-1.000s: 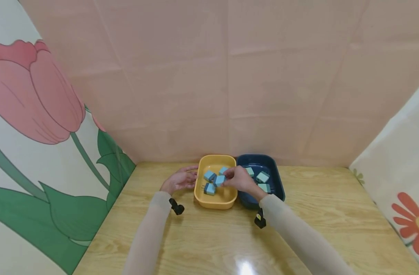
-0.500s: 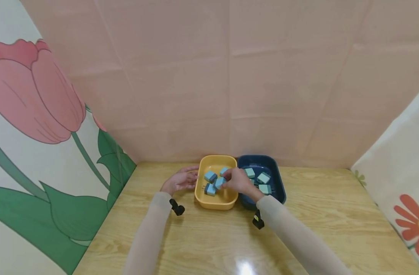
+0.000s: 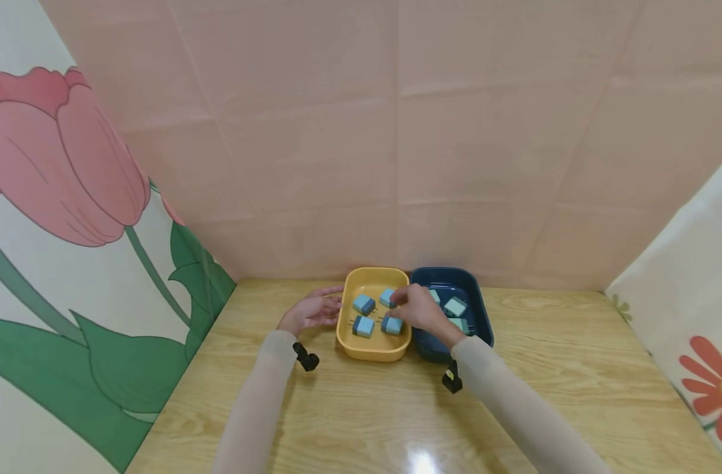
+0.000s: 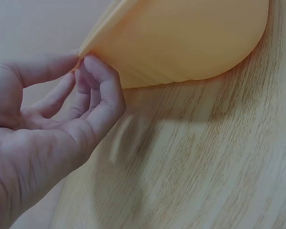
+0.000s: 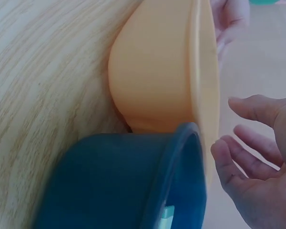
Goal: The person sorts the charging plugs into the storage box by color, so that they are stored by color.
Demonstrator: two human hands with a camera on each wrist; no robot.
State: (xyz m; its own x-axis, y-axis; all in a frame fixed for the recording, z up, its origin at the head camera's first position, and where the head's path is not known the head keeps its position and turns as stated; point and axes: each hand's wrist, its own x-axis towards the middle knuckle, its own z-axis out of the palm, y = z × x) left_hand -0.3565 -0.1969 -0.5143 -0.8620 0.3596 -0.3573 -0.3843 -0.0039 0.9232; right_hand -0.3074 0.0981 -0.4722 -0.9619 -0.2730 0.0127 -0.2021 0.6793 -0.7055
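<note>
My left hand [image 3: 312, 309] is at the left side of the yellow tray [image 3: 373, 353]. In the left wrist view its thumb and bent fingers pinch the tray's rim [image 4: 101, 34]. Several two-tone blue charger plugs lie inside, among them a front-left plug [image 3: 363, 326], a front-right plug [image 3: 393, 325] and a back-left plug [image 3: 363, 303]. Over the tray's right side is my right hand [image 3: 421, 309], partly covering the back-right plug [image 3: 387, 297]. In the right wrist view, its thumb and fingers [image 5: 252, 109] are apart with nothing between them.
Close against the yellow tray's right side stands a navy tray [image 3: 484, 326]. It holds several pale green plugs, one [image 3: 455, 307] in plain sight, others partly behind my right hand. Both trays stand on a wooden table [image 3: 349, 415], near the pink cloth backdrop [image 3: 313, 164].
My right hand has let go of a blue plug, which now lies at the tray's front right, and has its fingers apart. The left hand has stayed at the rim.
</note>
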